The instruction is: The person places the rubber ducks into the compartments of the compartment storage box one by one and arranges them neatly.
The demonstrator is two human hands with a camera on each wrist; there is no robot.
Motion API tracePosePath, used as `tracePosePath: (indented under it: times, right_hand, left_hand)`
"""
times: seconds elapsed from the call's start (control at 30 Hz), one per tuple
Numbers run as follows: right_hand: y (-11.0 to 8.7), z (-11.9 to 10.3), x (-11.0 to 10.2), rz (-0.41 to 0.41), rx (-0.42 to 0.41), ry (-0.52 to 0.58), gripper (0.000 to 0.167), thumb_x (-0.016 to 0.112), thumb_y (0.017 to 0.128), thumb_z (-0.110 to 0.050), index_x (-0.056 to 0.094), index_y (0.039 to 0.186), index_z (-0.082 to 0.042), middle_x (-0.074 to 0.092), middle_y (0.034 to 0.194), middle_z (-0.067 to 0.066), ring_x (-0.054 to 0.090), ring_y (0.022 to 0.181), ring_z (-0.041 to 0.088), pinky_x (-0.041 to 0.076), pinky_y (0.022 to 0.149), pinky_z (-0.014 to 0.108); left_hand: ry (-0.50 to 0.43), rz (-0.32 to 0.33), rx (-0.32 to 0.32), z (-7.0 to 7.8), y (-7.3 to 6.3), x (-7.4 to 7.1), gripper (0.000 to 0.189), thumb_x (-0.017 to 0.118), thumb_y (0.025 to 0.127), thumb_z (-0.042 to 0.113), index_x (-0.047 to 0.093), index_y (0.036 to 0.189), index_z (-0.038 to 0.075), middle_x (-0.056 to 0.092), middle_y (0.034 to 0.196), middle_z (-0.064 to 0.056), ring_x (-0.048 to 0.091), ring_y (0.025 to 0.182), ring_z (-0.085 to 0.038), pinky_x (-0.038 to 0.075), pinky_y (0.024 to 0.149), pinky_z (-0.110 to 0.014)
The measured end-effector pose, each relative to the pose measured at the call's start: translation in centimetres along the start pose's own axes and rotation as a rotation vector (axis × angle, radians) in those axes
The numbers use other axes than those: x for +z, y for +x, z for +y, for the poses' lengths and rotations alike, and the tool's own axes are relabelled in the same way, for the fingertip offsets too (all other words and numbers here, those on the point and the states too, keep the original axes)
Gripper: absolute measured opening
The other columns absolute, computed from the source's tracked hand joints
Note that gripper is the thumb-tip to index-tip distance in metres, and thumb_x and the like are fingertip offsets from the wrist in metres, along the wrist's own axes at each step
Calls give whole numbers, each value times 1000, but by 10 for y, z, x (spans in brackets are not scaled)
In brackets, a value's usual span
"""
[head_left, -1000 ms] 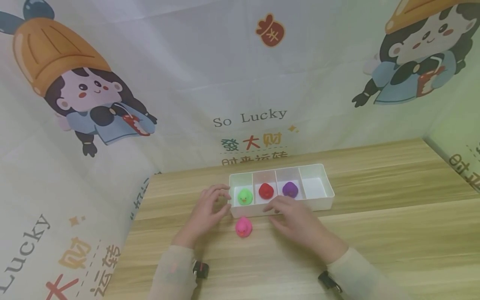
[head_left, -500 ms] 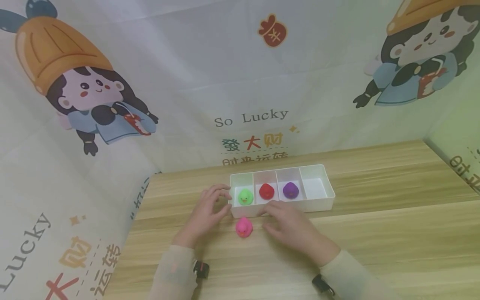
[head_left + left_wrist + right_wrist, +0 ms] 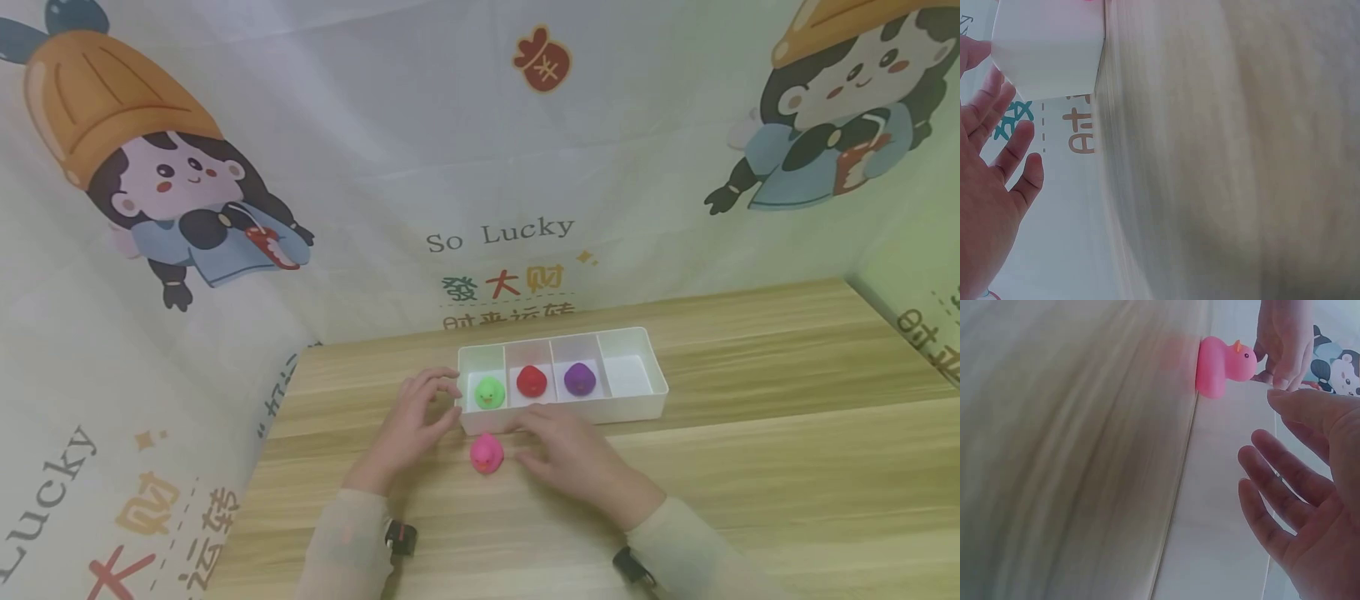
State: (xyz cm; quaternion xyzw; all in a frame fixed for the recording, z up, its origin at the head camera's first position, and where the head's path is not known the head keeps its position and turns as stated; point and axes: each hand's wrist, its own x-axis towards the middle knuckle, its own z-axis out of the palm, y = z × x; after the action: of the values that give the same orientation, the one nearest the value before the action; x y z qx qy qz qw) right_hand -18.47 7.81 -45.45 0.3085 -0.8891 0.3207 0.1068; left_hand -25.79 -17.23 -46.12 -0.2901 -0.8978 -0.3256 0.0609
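A pink rubber duck (image 3: 487,454) stands on the table just in front of a white divided box (image 3: 630,408). Inside the box, from the left, sit a green duck (image 3: 490,393), a red duck (image 3: 532,382) and a purple duck (image 3: 580,380), one to a compartment; the rightmost compartment holds nothing. My left hand (image 3: 414,421) is at the box's left end, thumb and fingertips right at its wall. Close to the pink duck's right side, my right hand (image 3: 573,450) has its fingers loosely bent, with nothing between them. The right wrist view shows the pink duck (image 3: 1219,367) beyond the thumb.
The wood-grain table (image 3: 787,417) extends to both sides of the box. Behind it hangs a white printed cloth (image 3: 420,125) with cartoon figures and lettering. Black straps (image 3: 402,537) are worn on both wrists.
My right hand has moved left and a little toward me, from in front of the purple duck's compartment to beside the pink duck. My left hand and the ducks have stayed put.
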Motion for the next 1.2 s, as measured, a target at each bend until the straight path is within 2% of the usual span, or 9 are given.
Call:
tracePosePath:
  times: [0.37, 1.0, 1.2]
  right_hand:
    - [7, -3, 7, -13, -14, 19, 40, 69, 74, -17, 57, 112, -26, 56, 106, -14, 49, 98, 6, 41, 82, 27]
    - [14, -7, 14, -76, 35, -20, 43, 69, 75, -22, 56, 116, -23, 53, 111, -10, 47, 103, 9, 38, 87, 31]
    - [17, -6, 17, -83, 13, -24, 48, 69, 75, -22, 53, 120, -23, 53, 114, -9, 47, 105, 11, 38, 89, 31]
  left_hand:
    - [7, 0, 11, -1, 0, 0, 20, 59, 83, 30, 52, 100, 22, 38, 128, 10, 35, 106, -13, 38, 84, -34]
    - [11, 1, 1, 0, 0, 0, 20, 60, 83, 29, 52, 100, 22, 39, 128, 11, 35, 105, -11, 38, 84, -33]
    - [8, 3, -2, 2, 0, -1, 20, 60, 83, 28, 52, 100, 21, 39, 128, 11, 35, 105, -11, 38, 84, -33]
